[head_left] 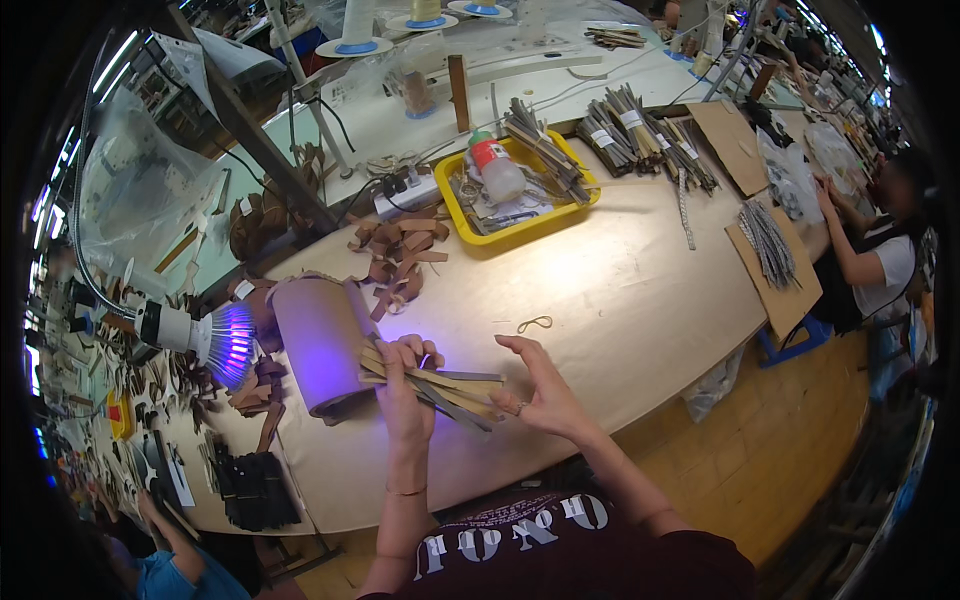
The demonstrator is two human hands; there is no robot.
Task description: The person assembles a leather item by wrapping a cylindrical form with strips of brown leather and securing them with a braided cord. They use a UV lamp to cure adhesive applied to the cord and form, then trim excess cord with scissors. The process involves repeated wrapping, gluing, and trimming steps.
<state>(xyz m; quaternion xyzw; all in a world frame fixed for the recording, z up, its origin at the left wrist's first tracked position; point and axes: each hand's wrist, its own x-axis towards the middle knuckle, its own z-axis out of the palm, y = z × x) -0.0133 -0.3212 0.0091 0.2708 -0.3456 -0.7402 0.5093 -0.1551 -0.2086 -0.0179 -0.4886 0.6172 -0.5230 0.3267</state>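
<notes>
My left hand (402, 385) is closed round a loose bundle of leather strips (455, 388), tan and grey, fanning out to the right. Close to the far ends of those strips is my right hand (545, 392), its fingers apart and index finger stretched out. A ring shows on one of its fingers; whether the lower fingertips touch the strip ends I cannot tell. A thin yellowish rubber band (535, 323), twisted into a loop, lies on the table just beyond the right hand. Left of the bundle lies a large brown cylinder (318, 345), lit purple by the lamp.
A lamp (222, 343) hangs low at the left. Brown leather scraps (395, 255) lie behind the cylinder. Beyond the table's middle stands a yellow tray (490, 241) holding a bottle (500, 178). Tied strip bundles (628, 125) lie at the back; another person (880, 250) works at the right.
</notes>
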